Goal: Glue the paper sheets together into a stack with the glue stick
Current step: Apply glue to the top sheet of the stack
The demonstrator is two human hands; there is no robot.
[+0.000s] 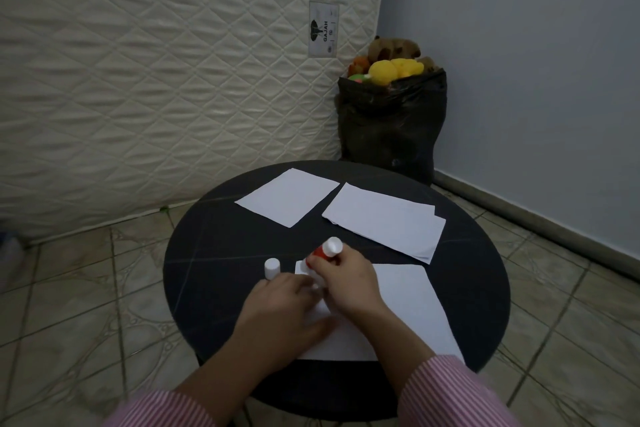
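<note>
The right hand (349, 284) grips the red-and-white glue stick (325, 251) over the near white paper sheet (408, 305); the left hand (280, 302) lies flat and open on that sheet, beside the white cap (272, 268).

On the desk (194, 253) three places hold paper: a single sheet (287, 197) at the far left, a small stack (384, 220) just to its right, and a near sheet (408, 308) under both hands. The cap (272, 268) stands left of the near sheet. Behind the desk, a bag (388, 125) is on the floor, right of the mattress (156, 62).
</note>
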